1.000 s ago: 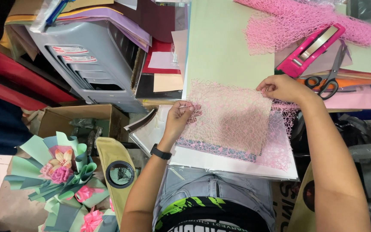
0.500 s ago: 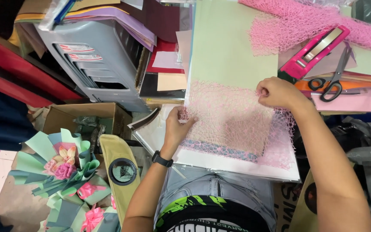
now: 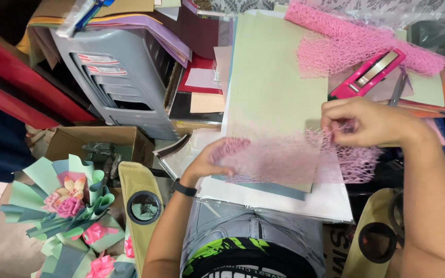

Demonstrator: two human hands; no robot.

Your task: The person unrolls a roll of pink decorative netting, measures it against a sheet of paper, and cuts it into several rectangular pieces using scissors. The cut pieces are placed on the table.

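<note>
I hold a square of pink mesh netting (image 3: 276, 159) stretched between both hands, just above a pale green sheet of paper (image 3: 271, 77). My left hand (image 3: 209, 162), with a black watch on the wrist, pinches the mesh's left edge. My right hand (image 3: 369, 122) grips its upper right corner. The mesh is lifted and blurred. White and blue sheets (image 3: 294, 198) lie under the green one, on my lap.
A roll of pink mesh (image 3: 356, 44) lies at the top right beside a pink cutter (image 3: 369, 74). A grey plastic stool (image 3: 122, 74) stacked with coloured paper stands to the left. A paper flower bouquet (image 3: 68, 203) and a cardboard box (image 3: 99, 144) sit lower left.
The mesh piece lay flat on the green sheet under both hands. Now both hands have lifted it and drawn it towards me.
</note>
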